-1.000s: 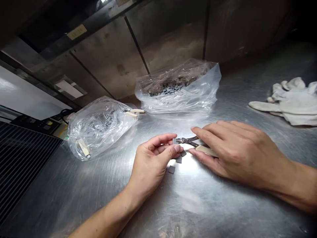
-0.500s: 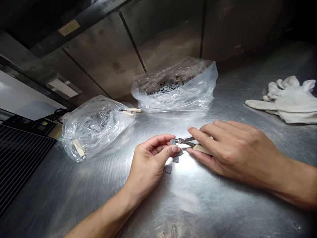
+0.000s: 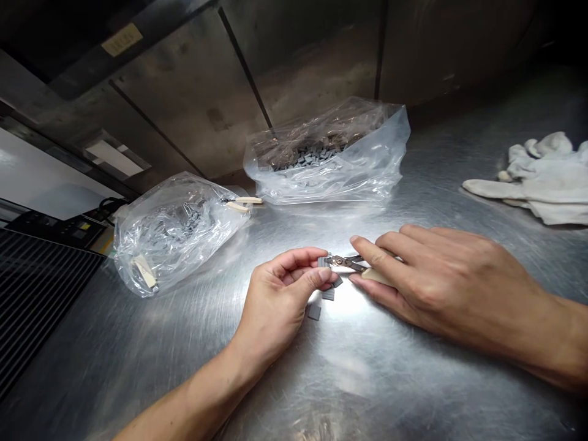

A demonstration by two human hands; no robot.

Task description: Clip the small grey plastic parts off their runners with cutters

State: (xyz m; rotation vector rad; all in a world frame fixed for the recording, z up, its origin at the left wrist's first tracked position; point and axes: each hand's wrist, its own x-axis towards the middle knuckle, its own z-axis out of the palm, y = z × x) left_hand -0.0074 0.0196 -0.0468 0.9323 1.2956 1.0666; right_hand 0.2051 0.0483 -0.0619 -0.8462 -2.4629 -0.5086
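My left hand (image 3: 285,291) pinches a small grey ribbed piece (image 3: 322,261) between thumb and forefinger. In my right hand (image 3: 427,275) is a pair of nippers (image 3: 345,261) with cream handles, their jaws against the held piece. The fingers partly cover the handles. Below my left thumb, several more small grey pieces lie on the metal table: a tilted one (image 3: 339,282), a ribbed one (image 3: 327,294) and a flat square one (image 3: 314,313). Whether the tilted one touches my fingers I cannot tell.
A clear plastic bag (image 3: 331,184) of many grey pieces stands by the back wall. Another bag (image 3: 184,233) lies at left, with cream-handled tools (image 3: 239,203) at its edge and a cream-handled tool (image 3: 144,272) at its near end. White gloves (image 3: 537,184) lie at right.
The nippers' handles look slightly closer together, with the jaws still at the held piece. The view has shifted a little; both hands otherwise keep their places.
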